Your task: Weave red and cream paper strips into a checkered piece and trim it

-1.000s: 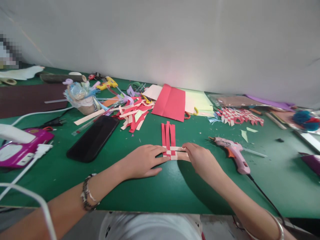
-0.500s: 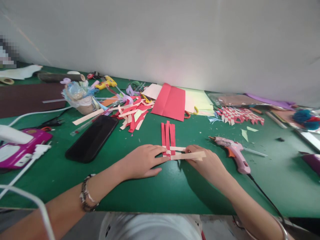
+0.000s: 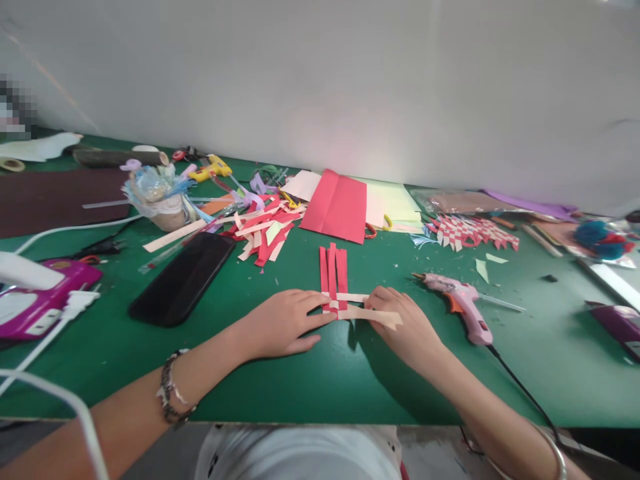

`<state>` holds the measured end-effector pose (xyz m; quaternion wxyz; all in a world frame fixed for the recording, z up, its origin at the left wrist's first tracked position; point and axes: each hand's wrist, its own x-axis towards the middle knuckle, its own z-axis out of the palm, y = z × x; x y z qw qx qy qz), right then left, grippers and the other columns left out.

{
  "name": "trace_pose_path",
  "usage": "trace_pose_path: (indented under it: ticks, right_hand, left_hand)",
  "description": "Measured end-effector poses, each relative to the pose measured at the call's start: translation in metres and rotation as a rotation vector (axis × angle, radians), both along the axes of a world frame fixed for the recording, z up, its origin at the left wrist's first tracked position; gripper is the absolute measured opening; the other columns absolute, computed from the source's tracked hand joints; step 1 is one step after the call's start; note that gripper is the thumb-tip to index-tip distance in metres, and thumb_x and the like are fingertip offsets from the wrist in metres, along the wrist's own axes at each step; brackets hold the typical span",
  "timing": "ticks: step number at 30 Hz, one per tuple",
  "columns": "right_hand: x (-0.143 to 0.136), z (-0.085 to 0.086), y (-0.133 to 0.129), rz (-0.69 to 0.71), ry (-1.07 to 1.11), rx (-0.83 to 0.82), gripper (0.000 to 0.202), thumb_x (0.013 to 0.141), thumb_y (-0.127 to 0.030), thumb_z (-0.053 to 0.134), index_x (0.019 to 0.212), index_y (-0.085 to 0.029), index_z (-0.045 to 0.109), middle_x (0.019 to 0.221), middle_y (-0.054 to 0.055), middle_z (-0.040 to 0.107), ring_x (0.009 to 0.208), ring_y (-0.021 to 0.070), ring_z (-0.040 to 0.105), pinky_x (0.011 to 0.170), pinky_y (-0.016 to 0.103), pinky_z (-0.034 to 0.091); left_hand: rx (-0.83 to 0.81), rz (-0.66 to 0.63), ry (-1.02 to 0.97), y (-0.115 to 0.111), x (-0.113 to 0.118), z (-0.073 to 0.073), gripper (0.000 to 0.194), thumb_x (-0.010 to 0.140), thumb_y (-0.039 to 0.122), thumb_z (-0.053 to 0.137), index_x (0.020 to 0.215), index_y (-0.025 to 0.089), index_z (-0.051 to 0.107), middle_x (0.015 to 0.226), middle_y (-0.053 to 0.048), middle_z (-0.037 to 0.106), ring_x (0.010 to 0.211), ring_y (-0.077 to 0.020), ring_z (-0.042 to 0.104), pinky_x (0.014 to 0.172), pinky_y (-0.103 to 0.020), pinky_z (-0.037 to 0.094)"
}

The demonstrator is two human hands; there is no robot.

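Red paper strips [image 3: 332,267] stand upright on the green table, crossed at their lower end by cream paper strips [image 3: 363,312] in a small woven patch. My left hand [image 3: 287,323] lies flat with fingers stretched out, its fingertips pressing on the left side of that patch. To the right, my right hand [image 3: 403,327] has its fingers closed on the cream strips, whose free ends stick out over the hand. The exact grip of the right fingertips is partly hidden.
A pink glue gun [image 3: 463,303] with a cord lies at the right. A black phone [image 3: 183,280] is at the left, near a pile of cut strips [image 3: 270,227]. Behind are a folded red sheet [image 3: 335,207] and a red-and-white woven piece [image 3: 473,232].
The free ends of the cream strips have swung slightly lower and left, with the right hand shifting a little leftward. My left hand stays on the woven patch.
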<state>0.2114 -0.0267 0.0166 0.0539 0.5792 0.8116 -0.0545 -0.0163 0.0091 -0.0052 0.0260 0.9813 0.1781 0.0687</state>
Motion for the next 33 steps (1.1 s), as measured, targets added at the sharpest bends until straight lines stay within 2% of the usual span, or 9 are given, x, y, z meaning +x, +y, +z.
trace_pose_path:
  ticks: [3,8,12,16,21,24,27,30,33]
  right_hand:
    - [-0.001,0.003,0.003,0.065,-0.015,0.004,0.02,0.087,-0.014,0.039,0.079,-0.016,0.057,0.083,0.007,0.058,0.076,0.0173,0.051,0.064,0.028,0.028]
    - [0.001,0.013,0.011,0.172,0.157,-0.082,0.018,0.079,-0.005,0.038,0.076,-0.016,0.051,0.071,0.001,0.057,0.065,0.0124,0.049,0.066,0.027,0.028]
    - [0.007,0.023,0.023,0.113,0.435,-0.325,0.013,0.077,-0.012,0.041,0.083,-0.017,0.052,0.073,-0.001,0.058,0.058,0.0096,0.046,0.056,0.022,0.031]
    - [0.019,0.022,0.048,0.166,0.594,-0.606,0.024,0.072,-0.023,0.051,0.094,-0.015,0.057,0.089,0.005,0.063,0.072,0.0134,0.054,0.06,0.022,0.039]
    - [0.022,0.015,0.078,0.235,0.438,-0.816,0.029,0.073,-0.026,0.049,0.095,-0.011,0.061,0.091,0.007,0.065,0.077,0.0146,0.056,0.066,0.023,0.042]
    - [0.011,0.019,0.084,0.238,0.359,-0.801,0.021,0.072,-0.024,0.05,0.085,-0.014,0.064,0.087,0.005,0.065,0.076,0.0147,0.055,0.064,0.023,0.041]
    - [-0.005,0.029,0.086,0.241,0.254,-0.773,0.012,0.068,-0.018,0.051,0.061,-0.017,0.06,0.069,0.001,0.061,0.064,0.0134,0.051,0.056,0.024,0.037]
    - [-0.02,0.037,0.087,0.243,0.151,-0.748,0.024,0.065,-0.014,0.052,0.042,-0.018,0.047,0.05,-0.002,0.047,0.048,0.0104,0.04,0.048,0.025,0.031]
    - [-0.029,0.041,0.086,0.232,0.059,-0.717,0.031,0.063,-0.014,0.056,0.037,-0.019,0.04,0.043,-0.003,0.037,0.043,0.0089,0.034,0.045,0.026,0.028]
  left_hand:
    - [0.002,0.006,0.009,-0.001,0.0,0.001,0.041,0.087,0.031,0.044,0.127,0.022,0.043,0.124,-0.012,0.051,0.112,-0.025,0.049,0.087,-0.038,0.043]
    - [0.002,0.003,-0.007,0.0,0.0,0.001,0.037,0.086,0.031,0.045,0.121,0.02,0.049,0.122,-0.013,0.052,0.109,-0.0258,0.051,0.085,-0.039,0.044]
    - [0.005,0.007,0.0,0.0,-0.001,0.0,0.035,0.086,0.031,0.045,0.118,0.019,0.052,0.121,-0.013,0.053,0.108,-0.0255,0.051,0.085,-0.038,0.045]
    - [0.002,0.003,0.029,0.0,-0.001,-0.001,0.038,0.086,0.033,0.045,0.121,0.019,0.05,0.124,-0.014,0.051,0.109,-0.0263,0.051,0.086,-0.04,0.044]
    - [0.007,0.015,0.025,0.0,0.0,-0.001,0.039,0.086,0.031,0.045,0.122,0.019,0.049,0.125,-0.014,0.051,0.111,-0.0263,0.049,0.087,-0.04,0.043]
    - [0.001,0.023,0.017,0.0,0.0,-0.001,0.038,0.085,0.031,0.046,0.121,0.02,0.05,0.124,-0.013,0.051,0.11,-0.0262,0.05,0.087,-0.039,0.043]
    - [-0.009,0.027,0.0,-0.001,0.001,-0.001,0.038,0.085,0.03,0.046,0.121,0.02,0.05,0.124,-0.013,0.051,0.107,-0.0263,0.052,0.087,-0.04,0.043]
    - [-0.011,0.022,-0.019,-0.001,0.0,-0.001,0.038,0.085,0.028,0.046,0.121,0.019,0.05,0.123,-0.014,0.051,0.106,-0.0266,0.052,0.086,-0.041,0.044]
    - [-0.012,0.03,-0.024,-0.002,0.0,0.0,0.037,0.084,0.028,0.046,0.12,0.019,0.052,0.122,-0.014,0.052,0.105,-0.0268,0.052,0.086,-0.041,0.044]
